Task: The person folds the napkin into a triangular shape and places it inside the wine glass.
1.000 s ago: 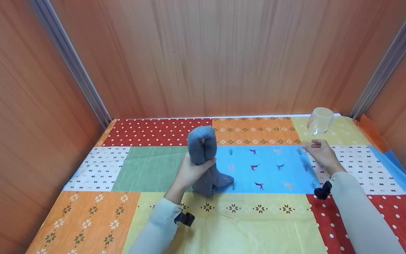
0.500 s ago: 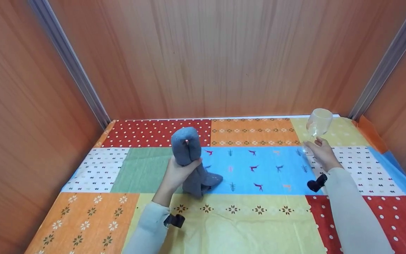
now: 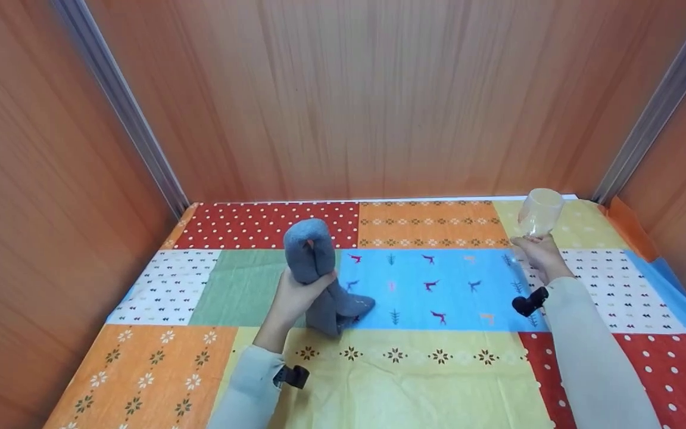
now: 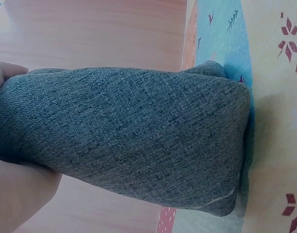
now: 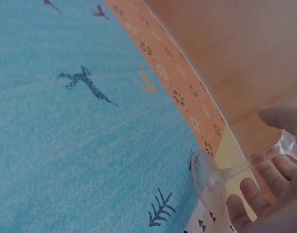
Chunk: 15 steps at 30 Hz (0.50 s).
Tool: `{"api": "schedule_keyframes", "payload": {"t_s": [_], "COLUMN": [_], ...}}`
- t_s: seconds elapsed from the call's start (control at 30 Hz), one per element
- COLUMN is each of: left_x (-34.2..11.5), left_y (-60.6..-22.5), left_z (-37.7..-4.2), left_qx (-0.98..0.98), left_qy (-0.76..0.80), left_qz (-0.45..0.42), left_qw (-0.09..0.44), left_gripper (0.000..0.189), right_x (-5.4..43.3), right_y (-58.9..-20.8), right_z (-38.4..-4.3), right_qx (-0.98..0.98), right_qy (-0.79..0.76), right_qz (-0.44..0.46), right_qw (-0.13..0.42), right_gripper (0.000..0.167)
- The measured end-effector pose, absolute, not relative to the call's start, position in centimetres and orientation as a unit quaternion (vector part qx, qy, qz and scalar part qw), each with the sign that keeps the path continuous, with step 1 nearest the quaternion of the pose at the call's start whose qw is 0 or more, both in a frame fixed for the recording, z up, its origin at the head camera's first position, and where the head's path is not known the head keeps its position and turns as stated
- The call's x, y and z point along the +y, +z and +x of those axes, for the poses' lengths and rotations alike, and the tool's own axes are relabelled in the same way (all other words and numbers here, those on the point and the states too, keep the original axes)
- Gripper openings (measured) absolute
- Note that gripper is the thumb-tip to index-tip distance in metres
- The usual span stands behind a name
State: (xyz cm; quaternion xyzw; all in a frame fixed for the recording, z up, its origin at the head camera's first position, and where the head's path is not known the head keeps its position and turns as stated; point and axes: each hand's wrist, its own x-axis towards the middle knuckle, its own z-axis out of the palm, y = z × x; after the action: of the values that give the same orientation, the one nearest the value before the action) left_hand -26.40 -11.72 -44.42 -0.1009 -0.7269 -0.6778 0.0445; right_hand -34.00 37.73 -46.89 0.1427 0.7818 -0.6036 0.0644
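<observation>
My left hand (image 3: 298, 295) grips a grey padded cloth piece (image 3: 313, 256), looped at the top, with a foot-like end (image 3: 358, 304) pointing right. It stands upright over the green and blue patches, and its exact kind does not show. In the left wrist view the coarse woven cloth (image 4: 139, 131) fills the middle, with fingers and thumb (image 4: 22, 194) round its left end. At the right, my right hand (image 3: 542, 256) is at the stem of a clear wine glass (image 3: 539, 211). The right wrist view shows the hand's fingers (image 5: 255, 194) loosely spread around the stem (image 5: 236, 170), thumb apart.
A colourful patchwork tablecloth (image 3: 438, 381) covers the table. Wooden panels (image 3: 379, 101) stand behind and on both sides, with grey metal posts (image 3: 128, 113) at the corners. An orange and blue fold of cloth (image 3: 635, 229) lies against the right panel.
My left hand has moved left with the grey cloth piece. The wine glass has come slightly lower, and my right hand now sits closer below its bowl.
</observation>
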Motion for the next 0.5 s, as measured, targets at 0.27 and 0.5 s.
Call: {"api": "schedule_keyframes", "payload": {"t_s": [0.27, 0.5], "left_x": [-11.5, -11.8], "left_y": [-44.3, -44.2], "left_z": [-26.4, -26.7], "left_qx": [-0.728, -0.726], "left_qy": [-0.677, -0.682], "left_qz": [-0.099, -0.084], "left_qw": [0.041, 0.042], "left_gripper": [0.062, 0.060], "right_x": [37.5, 36.7], "right_y": [-47.2, -47.7], "right_z": [-33.3, -32.7], "right_qx": [0.806, 0.822], "right_qy": [-0.573, -0.559], "right_qz": [0.134, 0.107], "right_qw": [0.070, 0.024], "right_gripper": [0.070, 0.068]}}
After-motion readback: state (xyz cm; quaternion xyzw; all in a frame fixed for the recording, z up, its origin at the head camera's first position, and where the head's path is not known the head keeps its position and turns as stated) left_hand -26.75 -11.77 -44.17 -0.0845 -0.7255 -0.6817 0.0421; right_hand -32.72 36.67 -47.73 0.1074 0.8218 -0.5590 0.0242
